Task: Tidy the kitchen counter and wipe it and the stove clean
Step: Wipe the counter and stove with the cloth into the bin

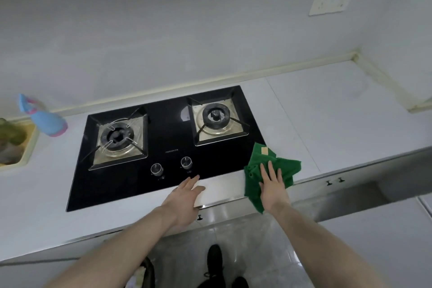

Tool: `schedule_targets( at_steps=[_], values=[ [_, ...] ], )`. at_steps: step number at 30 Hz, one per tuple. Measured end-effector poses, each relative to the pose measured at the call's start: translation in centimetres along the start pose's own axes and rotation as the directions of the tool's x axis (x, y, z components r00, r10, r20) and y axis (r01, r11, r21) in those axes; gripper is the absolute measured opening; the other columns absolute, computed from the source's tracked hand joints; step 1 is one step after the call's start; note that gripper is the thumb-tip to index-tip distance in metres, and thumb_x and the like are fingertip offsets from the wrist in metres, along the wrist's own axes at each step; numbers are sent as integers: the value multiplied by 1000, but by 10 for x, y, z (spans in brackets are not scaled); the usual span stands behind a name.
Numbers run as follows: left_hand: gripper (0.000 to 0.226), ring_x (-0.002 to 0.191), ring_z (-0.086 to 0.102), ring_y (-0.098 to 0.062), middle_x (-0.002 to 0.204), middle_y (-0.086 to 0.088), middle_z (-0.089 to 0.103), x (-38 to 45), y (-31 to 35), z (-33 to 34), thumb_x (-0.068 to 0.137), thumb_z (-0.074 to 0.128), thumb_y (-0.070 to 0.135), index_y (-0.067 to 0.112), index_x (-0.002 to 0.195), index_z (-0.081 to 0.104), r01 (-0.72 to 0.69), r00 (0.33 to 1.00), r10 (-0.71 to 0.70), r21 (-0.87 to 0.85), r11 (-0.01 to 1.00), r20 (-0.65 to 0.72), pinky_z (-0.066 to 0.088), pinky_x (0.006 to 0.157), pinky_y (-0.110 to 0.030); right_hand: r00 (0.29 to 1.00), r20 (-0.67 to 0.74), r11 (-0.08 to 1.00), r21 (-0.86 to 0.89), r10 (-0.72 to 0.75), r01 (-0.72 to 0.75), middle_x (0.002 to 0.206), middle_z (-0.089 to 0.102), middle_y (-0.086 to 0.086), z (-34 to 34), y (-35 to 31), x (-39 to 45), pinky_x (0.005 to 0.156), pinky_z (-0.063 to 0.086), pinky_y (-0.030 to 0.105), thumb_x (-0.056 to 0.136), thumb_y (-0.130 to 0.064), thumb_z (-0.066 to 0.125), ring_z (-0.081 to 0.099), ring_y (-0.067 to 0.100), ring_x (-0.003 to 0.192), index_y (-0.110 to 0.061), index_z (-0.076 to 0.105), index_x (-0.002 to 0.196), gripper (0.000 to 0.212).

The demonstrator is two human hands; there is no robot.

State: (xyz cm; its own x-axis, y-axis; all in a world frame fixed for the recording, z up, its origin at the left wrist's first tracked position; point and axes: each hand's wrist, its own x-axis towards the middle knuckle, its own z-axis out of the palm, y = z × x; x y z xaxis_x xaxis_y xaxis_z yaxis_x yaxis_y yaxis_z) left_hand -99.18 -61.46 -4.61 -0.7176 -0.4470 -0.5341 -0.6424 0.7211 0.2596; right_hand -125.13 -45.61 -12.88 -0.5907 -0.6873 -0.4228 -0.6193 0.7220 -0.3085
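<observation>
A black glass two-burner stove (168,133) is set into the white counter (327,112). A crumpled green cloth (280,166) lies at the stove's front right corner, partly hanging over the counter's front edge. My right hand (272,184) presses flat on the cloth with straight fingers. My left hand (187,196) rests open on the counter at the stove's front edge, just below the two knobs (171,166).
A blue and pink spray bottle (44,117) stands on the counter left of the stove. A sink (14,145) with something green in it sits at the far left. A wall socket (332,1) is at the upper right. Cabinet handles (335,181) show below the counter.
</observation>
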Motion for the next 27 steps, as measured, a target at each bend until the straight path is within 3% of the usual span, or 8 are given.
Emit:
schedule_targets(
  at_steps=[6,11,17,21,27],
  values=[
    [87,156,-11,-21,168,4,-16,54,17,-4,88,53,17,28,162,8,-38,999,37,39,999,26,10,127,-38,990,91,989,-94,-108,116,160,-33,-13,0,-35,9,115,-2,72,106,-46,23,-28,26,150,-39,-15,156,63],
    [91,154,-20,-25,166,4,-25,90,24,10,94,53,29,29,161,-9,-71,997,71,105,992,2,1,127,-45,984,81,967,-188,-157,170,162,-29,-16,-11,-16,21,119,2,68,105,-51,21,-30,22,149,-41,-17,155,64],
    [92,148,-33,-31,158,-1,-40,102,21,30,99,44,51,27,156,-24,-63,997,69,185,981,-27,-14,120,-50,993,62,985,-141,-96,104,163,-26,-17,-30,28,34,121,2,63,104,-55,22,-22,23,152,-43,-20,154,66],
    [92,148,-35,-27,162,0,-34,105,17,41,95,42,55,29,157,-21,-62,995,75,173,983,-70,-15,122,-50,999,48,994,-109,-1,6,163,-25,-16,-57,76,56,120,-3,64,104,-55,23,-21,21,152,-41,-16,156,67],
    [87,152,-25,-27,168,0,-18,117,45,44,93,42,50,27,161,-6,112,986,-99,93,989,-131,-11,122,-53,999,14,992,-118,40,-38,160,-28,-13,-93,136,105,121,0,64,105,-52,19,-16,25,154,-35,-12,159,65]
  ],
)
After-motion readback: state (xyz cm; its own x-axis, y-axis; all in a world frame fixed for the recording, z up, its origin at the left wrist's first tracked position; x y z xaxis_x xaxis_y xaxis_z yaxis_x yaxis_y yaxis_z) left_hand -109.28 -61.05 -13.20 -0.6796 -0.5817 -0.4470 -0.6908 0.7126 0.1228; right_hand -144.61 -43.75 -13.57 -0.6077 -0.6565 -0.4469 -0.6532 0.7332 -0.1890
